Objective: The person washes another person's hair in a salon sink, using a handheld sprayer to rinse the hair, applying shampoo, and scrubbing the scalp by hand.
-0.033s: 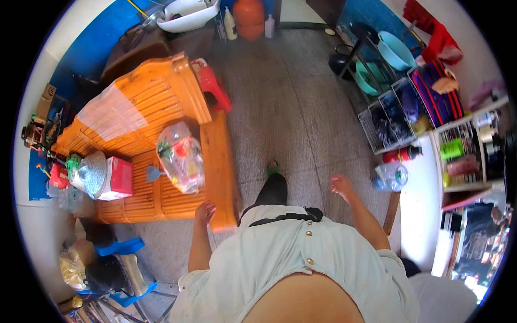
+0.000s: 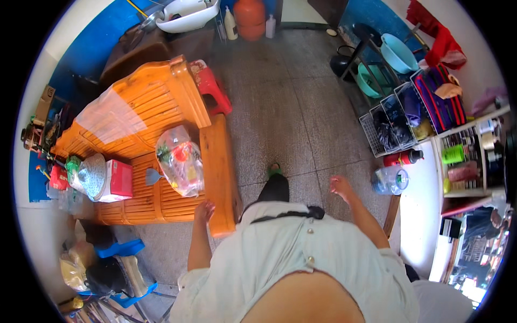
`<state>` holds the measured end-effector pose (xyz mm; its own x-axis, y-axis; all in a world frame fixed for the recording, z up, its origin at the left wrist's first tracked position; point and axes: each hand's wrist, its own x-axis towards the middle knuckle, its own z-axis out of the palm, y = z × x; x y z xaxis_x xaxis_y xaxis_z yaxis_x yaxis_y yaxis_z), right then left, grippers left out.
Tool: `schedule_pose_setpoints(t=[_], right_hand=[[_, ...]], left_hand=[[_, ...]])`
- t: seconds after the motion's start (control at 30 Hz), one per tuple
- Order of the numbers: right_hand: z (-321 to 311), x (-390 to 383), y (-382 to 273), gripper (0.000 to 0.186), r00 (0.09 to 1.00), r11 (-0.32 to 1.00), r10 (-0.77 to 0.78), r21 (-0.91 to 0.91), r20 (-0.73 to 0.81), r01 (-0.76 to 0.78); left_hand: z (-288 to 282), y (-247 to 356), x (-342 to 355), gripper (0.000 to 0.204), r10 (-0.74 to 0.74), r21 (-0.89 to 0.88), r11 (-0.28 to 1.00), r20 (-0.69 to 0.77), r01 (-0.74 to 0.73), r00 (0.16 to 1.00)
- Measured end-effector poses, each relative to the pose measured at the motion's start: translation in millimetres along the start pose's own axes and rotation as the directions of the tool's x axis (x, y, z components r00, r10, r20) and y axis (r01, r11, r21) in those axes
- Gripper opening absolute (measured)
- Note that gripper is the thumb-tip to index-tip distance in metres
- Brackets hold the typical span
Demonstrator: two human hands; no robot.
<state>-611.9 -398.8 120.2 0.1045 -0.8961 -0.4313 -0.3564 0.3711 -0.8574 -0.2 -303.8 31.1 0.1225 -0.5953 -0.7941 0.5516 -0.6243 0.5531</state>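
Observation:
My left hand hangs beside the front end of an orange wooden bench, with its fingers loosely bent and nothing seen in them. Over the grey floor, to the right of my body, my right hand is held out with its fingers apart and holds nothing. A clear plastic bag with red and green items lies on the bench seat, close to my left hand. Nearest to my right hand is a big clear plastic bottle, which lies on the right.
A grey-blue flat scoop, a pink-and-white box and a patterned hat rest on the bench. Beyond it stands a red stool. Wire baskets and a rack with blue basins line the right side.
The view has shifted very slightly, and the surroundings look a little sharper. Both hands stay in nearly the same place and pose.

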Motion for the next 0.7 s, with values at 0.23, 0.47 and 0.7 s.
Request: schedule_pose_setpoints(t=[0.23, 0.47, 0.7], right_hand=[[-68, 66, -37, 0.013, 0.981, 0.970, 0.184, -0.169, 0.054, -0.173], [-166, 194, -26, 0.008, 0.857, 0.857, 0.514, -0.018, -0.030, -0.515], [-292, 429, -87, 0.005, 0.853, 0.852, 0.521, -0.044, -0.021, -0.521]], left_hand=[[252, 137, 122, 0.027, 0.050, 0.110, 0.992, 0.071, -0.058, 0.996], [487, 300, 243, 0.033, 0.079, 0.309, 0.936, 0.286, -0.170, 0.955], [513, 351, 371, 0.022, -0.044, 0.251, 0.965, -0.117, 0.072, 0.992]])
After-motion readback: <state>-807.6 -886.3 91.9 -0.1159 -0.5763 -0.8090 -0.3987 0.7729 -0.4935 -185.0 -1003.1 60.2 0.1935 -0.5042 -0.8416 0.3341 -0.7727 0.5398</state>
